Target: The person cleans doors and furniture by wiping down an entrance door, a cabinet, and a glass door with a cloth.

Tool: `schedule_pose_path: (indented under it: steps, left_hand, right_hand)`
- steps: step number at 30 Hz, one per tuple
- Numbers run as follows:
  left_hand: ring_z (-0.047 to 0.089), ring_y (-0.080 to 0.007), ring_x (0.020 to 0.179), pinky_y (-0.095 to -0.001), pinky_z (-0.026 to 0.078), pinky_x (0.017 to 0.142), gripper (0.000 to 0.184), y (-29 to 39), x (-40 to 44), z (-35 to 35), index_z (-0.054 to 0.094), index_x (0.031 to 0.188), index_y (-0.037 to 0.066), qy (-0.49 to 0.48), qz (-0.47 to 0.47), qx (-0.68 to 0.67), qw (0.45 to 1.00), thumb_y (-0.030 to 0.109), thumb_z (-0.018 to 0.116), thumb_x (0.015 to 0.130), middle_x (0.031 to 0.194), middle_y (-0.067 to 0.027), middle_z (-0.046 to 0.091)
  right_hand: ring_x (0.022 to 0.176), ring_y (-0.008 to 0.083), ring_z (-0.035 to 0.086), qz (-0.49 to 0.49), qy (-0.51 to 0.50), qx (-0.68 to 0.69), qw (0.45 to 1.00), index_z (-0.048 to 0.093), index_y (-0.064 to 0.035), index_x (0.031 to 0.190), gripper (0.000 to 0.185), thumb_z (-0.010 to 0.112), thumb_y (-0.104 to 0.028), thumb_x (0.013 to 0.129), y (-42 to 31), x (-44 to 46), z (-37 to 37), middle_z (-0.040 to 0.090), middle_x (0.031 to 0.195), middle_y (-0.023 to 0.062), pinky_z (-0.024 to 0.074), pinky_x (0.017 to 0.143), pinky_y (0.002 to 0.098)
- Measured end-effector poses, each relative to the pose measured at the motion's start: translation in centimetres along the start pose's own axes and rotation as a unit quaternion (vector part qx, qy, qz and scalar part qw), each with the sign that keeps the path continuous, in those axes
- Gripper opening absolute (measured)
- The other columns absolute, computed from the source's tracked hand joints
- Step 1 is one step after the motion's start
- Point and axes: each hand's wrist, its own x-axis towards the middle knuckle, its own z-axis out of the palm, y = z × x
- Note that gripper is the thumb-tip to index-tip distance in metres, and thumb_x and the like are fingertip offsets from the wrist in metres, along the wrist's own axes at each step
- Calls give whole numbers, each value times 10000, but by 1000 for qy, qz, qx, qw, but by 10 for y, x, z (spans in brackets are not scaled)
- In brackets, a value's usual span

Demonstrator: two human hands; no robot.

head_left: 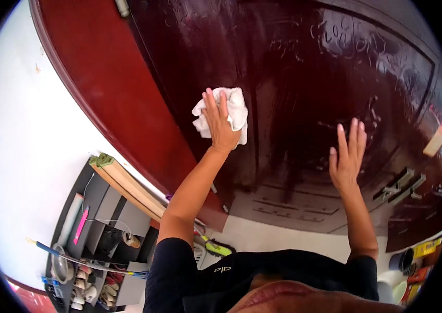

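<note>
My left hand [221, 125] presses a crumpled white cloth [237, 107] against a dark red, glossy door [278, 115], its fingers pointing up over the cloth. To the right, my right hand [348, 156] is raised with fingers extended at the door's surface and holds nothing. Carved patterns and shiny reflections show on the door's upper part. A door handle and lock [399, 187] sit to the lower right of my right hand.
A red door frame [96, 78] curves beside a white wall [12, 115]. At lower left stands a shoe rack [127, 215] with shoes, a basin and a pole. A green mop head [218, 248] lies on the floor. Boxes and containers [425, 249] are at lower right.
</note>
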Motion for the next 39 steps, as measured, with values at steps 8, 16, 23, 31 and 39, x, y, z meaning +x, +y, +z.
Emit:
schedule_pose_path:
  steps: [8,16,23,31,39]
  left_hand:
    - [180,-362,1496,-564,215,1171,866,42,235,-72,251,1542,87,205,59,23,977,91,695,799,1615,-189,189]
    - [560,-277,1171,-359,420,1019,475,25,417,-169,444,1409,11,207,29,7,978,192,537,979,1288,-191,571]
    - [445,-325,1342,-405,330,1124,713,-18,364,-153,245,1538,44,258,116,53,958,204,596,938,1491,-223,409]
    - [211,-371,1481,-476,172,1210,914,-73,180,-106,170,1547,27,172,85,-15,981,-60,631,764,1599,-208,218]
    - [308,-412,1346,-489,240,1157,718,-66,83,-71,317,1455,-70,180,-68,64,979,-14,650,822,1471,-241,269]
  right_hand:
    - [1488,441,131,-54,40,-158,985,341,-183,1536,518,364,-310,1034,91,-20,53,177,1604,242,78,1179,619]
    - [1480,458,142,-60,38,-176,982,298,-203,1550,527,311,-351,1044,97,-24,57,170,1602,246,78,1171,647]
    - [1477,470,142,-64,50,-189,979,281,-194,1556,543,310,-365,1041,99,-24,61,177,1596,264,94,1161,653]
    - [1473,462,171,-66,73,-183,978,338,-154,1533,527,316,-322,1034,91,-17,58,201,1594,251,107,1173,627]
    - [1481,430,169,-53,65,-179,980,388,-150,1508,510,331,-317,1030,87,-16,55,217,1594,233,104,1186,597]
